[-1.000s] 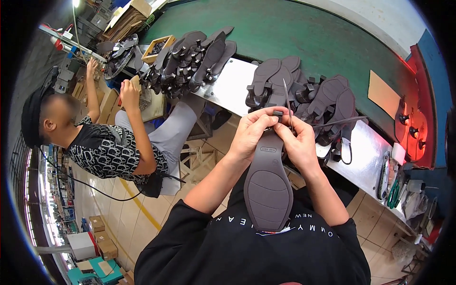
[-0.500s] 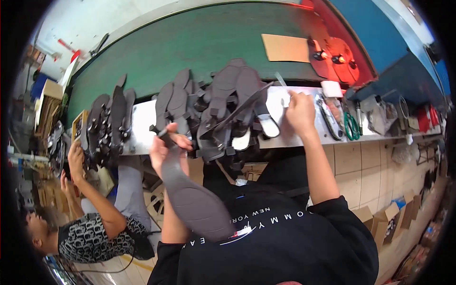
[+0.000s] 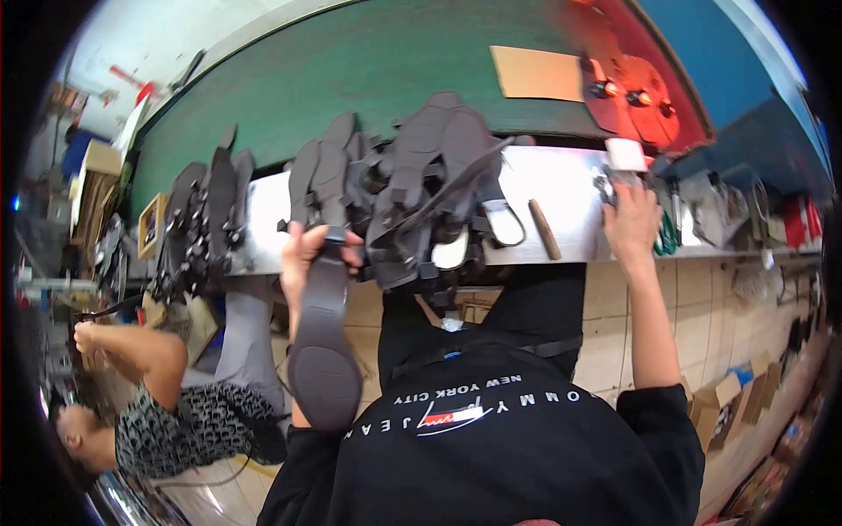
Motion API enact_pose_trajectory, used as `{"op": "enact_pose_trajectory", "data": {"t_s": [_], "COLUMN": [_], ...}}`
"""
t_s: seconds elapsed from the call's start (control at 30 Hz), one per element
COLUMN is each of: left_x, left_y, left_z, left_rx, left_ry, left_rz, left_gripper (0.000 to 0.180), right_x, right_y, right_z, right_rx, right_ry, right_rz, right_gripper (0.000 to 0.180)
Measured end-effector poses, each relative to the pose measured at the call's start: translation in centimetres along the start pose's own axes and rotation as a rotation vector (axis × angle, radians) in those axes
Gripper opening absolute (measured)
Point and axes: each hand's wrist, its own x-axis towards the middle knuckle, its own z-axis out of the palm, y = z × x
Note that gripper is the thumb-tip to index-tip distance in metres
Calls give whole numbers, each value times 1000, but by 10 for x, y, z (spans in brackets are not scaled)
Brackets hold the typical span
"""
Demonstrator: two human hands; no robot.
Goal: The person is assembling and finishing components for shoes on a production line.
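My left hand has its fingers clamped round the strap end of a dark sandal, whose long axis runs from the tabletop edge back toward my chest, sole up and heel nearest me. The heap of sandals lies just beyond and right of that hand, far nearer to it than to the other. My right hand is well apart, at small metal bits by a white tape roll; I cannot tell whether its fingers grip anything.
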Motion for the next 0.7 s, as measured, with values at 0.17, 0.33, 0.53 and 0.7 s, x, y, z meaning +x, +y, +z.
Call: {"op": "enact_pose_trajectory", "data": {"t_s": [0.17,0.33,0.53,0.7], "left_x": [-37,-60,-69,-74], "left_y": [-20,-24,-35,-36], "left_z": [37,22,12,10], "left_rx": [-137,65,150,179], "left_ry": [250,149,205,185], "left_rz": [-180,-260,-284,-262], "left_gripper": [89,92,93,95], "right_x": [-7,-5,-36,-55], "right_y": [3,-36,-167,-222], "right_z": [3,-50,-122,-113], "right_rx": [20,642,1593,1649], "right_ry": [-46,67,-842,-1211], "right_rz": [-52,-115,-301,-226], "right_gripper": [47,46,60,56]}}
